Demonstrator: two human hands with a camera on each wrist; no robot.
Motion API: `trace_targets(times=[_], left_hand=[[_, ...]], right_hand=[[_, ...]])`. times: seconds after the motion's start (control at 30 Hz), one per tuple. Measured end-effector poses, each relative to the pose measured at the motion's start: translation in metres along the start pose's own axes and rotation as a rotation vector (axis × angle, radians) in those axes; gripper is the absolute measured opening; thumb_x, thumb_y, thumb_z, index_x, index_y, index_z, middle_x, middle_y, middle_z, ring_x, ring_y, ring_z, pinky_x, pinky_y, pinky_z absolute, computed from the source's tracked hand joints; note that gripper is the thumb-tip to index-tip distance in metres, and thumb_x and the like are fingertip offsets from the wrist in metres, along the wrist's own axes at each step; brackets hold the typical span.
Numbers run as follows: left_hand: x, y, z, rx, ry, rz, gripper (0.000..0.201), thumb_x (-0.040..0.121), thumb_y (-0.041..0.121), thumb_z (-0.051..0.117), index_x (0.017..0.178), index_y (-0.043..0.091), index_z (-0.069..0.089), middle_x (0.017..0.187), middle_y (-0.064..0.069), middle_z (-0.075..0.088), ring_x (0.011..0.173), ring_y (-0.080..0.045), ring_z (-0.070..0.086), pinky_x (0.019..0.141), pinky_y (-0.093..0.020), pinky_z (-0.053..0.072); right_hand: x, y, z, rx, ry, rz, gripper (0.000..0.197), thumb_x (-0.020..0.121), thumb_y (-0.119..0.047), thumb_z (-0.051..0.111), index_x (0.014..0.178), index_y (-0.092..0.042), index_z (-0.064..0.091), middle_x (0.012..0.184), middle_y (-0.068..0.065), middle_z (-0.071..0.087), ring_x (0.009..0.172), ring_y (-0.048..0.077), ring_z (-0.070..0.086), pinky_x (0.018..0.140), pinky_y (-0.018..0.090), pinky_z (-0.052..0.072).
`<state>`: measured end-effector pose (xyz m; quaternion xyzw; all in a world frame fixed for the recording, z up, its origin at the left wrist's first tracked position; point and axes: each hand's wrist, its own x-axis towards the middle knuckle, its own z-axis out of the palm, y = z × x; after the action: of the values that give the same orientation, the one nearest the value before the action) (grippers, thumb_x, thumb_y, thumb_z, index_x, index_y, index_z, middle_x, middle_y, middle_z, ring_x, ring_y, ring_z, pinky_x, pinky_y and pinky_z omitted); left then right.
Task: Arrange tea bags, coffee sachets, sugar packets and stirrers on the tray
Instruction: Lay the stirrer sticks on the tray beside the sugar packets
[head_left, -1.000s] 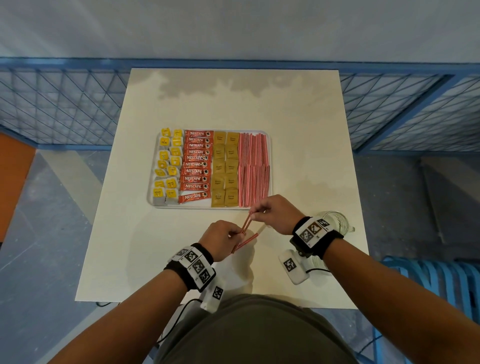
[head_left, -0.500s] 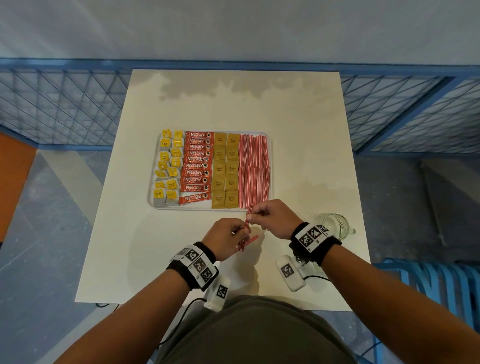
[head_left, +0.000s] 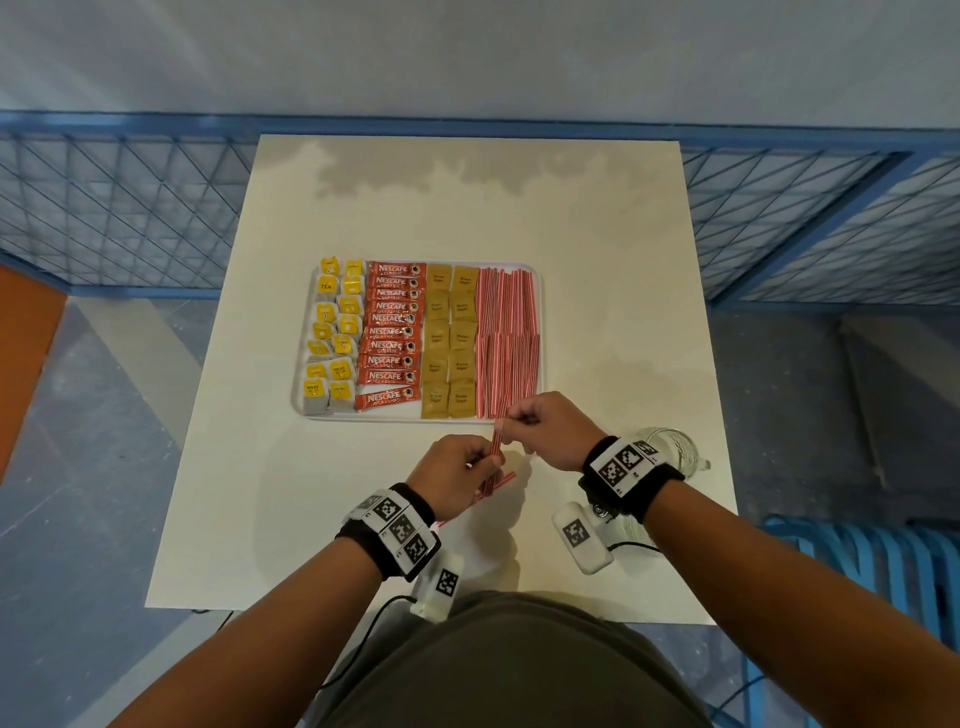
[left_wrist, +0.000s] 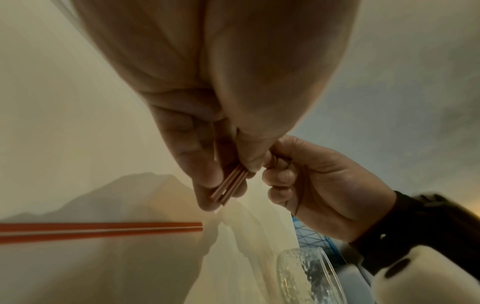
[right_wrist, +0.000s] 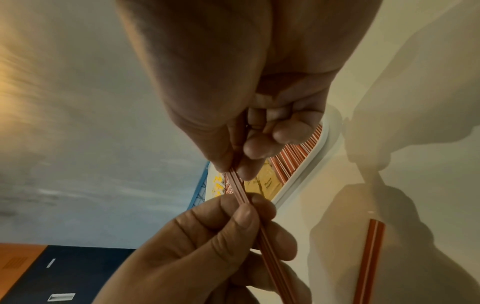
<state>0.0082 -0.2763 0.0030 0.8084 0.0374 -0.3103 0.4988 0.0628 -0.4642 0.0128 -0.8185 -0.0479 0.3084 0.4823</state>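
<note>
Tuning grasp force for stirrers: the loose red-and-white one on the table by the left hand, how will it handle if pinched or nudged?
The loose stirrer looks thin and straight, so probably light and fairly stiff. Lying flat on the smooth table, it would likely slide or roll when nudged. Its low profile probably makes a pinch fiddly.

- Held stirrers (head_left: 496, 451): count indeterminate; middle section hidden inside the left hand (head_left: 451, 474).
- Loose stirrer (left_wrist: 101, 230) on the bench (head_left: 291, 467): cut off by the left-wrist view's left edge.
- Glass (head_left: 670, 451): partly hidden behind the right wrist.
- Sugar packets (head_left: 449, 340): print too small to read.
</note>
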Motion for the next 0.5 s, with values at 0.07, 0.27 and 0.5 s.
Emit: trace_targets(times=[0.07,0.27,0.5], left_hand=[[0.001,0.000,0.000,0.016,0.011,0.013,0.016,0.098,0.023,0.062,0.087,0.019,0.072,0.081,-0.005,0.074,0.066,-0.010,0.063,0.068,-0.034,0.056],[0.004,-0.009,0.001,0.286,0.009,0.014,0.021,0.090,0.043,0.068,0.102,0.025,0.071,0.088,0.010,0.070,0.078,-0.006,0.064,0.070,-0.018,0.049],[0.008,-0.022,0.005,0.614,-0.073,-0.002,0.027,0.087,0.044,0.068,0.107,0.026,0.064,0.096,0.010,0.068,0.088,-0.013,0.063,0.084,-0.032,0.053]], right_hand=[[0.002,-0.005,-0.006,-0.031,-0.004,0.006,0.028,0.097,-0.030,0.068,0.080,-0.009,0.075,0.068,0.004,0.069,0.055,0.010,0.054,0.059,0.026,0.048],[0.033,-0.017,-0.052,-0.136,0.110,0.080,0.039,0.097,-0.035,0.066,0.079,0.000,0.072,0.068,0.014,0.065,0.057,0.015,0.051,0.059,0.027,0.044],[0.078,-0.006,-0.081,-0.271,0.186,0.246,0.030,0.091,-0.026,0.070,0.073,-0.002,0.074,0.053,0.000,0.059,0.049,0.014,0.052,0.057,0.027,0.044]])
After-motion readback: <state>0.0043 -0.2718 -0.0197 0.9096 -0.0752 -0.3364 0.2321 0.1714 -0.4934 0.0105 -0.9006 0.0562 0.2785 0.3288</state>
